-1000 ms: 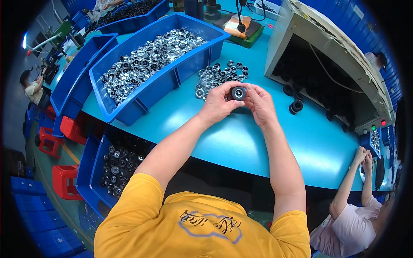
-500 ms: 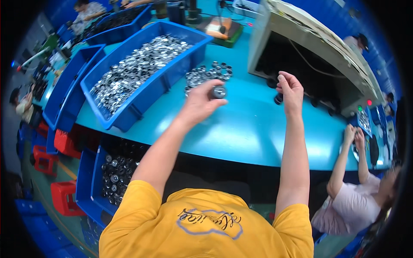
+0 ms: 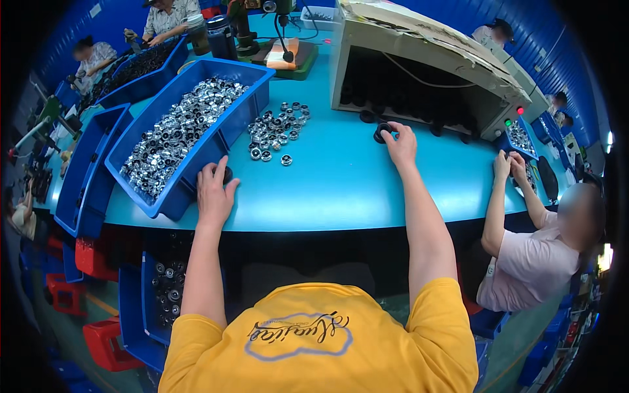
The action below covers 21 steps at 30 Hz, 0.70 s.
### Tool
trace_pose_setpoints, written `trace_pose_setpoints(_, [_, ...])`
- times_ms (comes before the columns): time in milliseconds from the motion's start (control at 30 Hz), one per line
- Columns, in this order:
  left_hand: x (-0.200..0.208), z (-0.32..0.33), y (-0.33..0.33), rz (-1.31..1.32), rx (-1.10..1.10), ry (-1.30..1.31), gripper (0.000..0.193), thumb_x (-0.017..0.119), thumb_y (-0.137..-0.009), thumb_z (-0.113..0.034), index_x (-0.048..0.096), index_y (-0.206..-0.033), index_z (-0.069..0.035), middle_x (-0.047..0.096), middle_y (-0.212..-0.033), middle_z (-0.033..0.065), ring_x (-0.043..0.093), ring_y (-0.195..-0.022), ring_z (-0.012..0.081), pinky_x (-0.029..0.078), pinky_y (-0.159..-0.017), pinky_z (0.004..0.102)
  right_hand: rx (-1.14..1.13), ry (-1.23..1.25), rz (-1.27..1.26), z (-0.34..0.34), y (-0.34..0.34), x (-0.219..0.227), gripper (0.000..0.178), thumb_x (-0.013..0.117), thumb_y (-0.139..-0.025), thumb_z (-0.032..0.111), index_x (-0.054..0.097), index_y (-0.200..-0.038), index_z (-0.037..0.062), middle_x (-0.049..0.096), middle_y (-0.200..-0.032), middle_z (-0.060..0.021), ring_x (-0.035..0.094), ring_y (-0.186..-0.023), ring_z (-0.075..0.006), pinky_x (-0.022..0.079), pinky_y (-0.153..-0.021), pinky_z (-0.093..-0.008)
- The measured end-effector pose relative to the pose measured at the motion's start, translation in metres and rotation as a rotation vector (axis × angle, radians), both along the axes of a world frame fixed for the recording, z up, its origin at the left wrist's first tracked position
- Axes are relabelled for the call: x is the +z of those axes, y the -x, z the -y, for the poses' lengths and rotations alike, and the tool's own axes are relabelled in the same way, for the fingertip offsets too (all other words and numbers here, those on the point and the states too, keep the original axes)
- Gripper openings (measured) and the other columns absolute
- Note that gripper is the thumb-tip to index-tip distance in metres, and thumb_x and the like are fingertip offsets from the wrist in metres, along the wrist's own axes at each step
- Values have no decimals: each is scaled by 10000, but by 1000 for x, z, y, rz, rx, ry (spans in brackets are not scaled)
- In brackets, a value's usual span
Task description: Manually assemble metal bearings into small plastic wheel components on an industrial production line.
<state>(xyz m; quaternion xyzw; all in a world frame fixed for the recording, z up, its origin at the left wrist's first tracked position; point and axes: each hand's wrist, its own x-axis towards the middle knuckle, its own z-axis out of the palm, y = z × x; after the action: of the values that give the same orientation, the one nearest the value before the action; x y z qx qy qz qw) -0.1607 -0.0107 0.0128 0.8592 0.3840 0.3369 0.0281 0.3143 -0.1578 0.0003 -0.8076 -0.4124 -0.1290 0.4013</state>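
Note:
By the near right corner of the large blue bin (image 3: 246, 122), my left hand (image 3: 215, 196) is at the table's front left, with fingers and thumb curled around a dark round part (image 3: 228, 175) that is partly covered. My right hand (image 3: 401, 147) reaches forward and pinches a black round part (image 3: 380, 133) just in front of the box's dark opening. Another black round part (image 3: 367, 116) lies beyond it. Shiny metal rings with dark centres (image 3: 272, 131) are spread on the table between my hands, close to the bin. More of these metal rings (image 3: 177, 131) fill the bin.
An open-fronted box (image 3: 419, 39) stands at the back, with black parts along its opening. A narrower blue bin (image 3: 92, 170) is at the left. Below the table edge, another blue bin (image 3: 152, 298) holds round parts. A co-worker (image 3: 534, 249) works at the right.
My left hand has moved left and nearer, from beside the loose rings to the bin's corner. My right hand has come down onto a black part. The whole view has shifted.

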Motion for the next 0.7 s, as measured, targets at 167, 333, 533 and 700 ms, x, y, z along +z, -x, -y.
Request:
trace_pose_setpoints(167, [10,22,0,165,-112,-97,372,710,-852,-82,638,-1216,-59,605,-1081,139,570,-981,343,472,-853,428,152,-245,-393,-1,41,19,328,764,-861,192,703,-1148,46,682,-960,-51,611,-812,-158,514,-768,-289])
trace_pose_setpoints(333, [23,76,-43,464,-415,401,269,671,-917,-91,654,-1176,-20,645,-1012,103,612,-899,222,511,-734,325,436,-371,-1229,17,147,47,287,714,-928,120,663,-1181,-5,683,-962,-36,608,-762,-83,523,-677,-241])
trace_pose_setpoints(533, [10,80,-87,773,-689,1445,281,640,-992,-177,637,-1188,24,666,-986,77,627,-836,125,534,-670,253,537,-338,-1500,35,235,28,286,727,-920,113,640,-1165,-6,704,-991,-63,661,-816,-114,543,-684,-227])
trace_pose_setpoints(700, [-5,74,-87,800,-676,1546,242,656,-987,-191,654,-1105,20,676,-907,53,616,-724,100,529,-646,241,547,-283,-1496,30,239,16,281,743,-908,109,640,-1139,-15,716,-1009,-93,678,-842,-132,556,-712,-243])
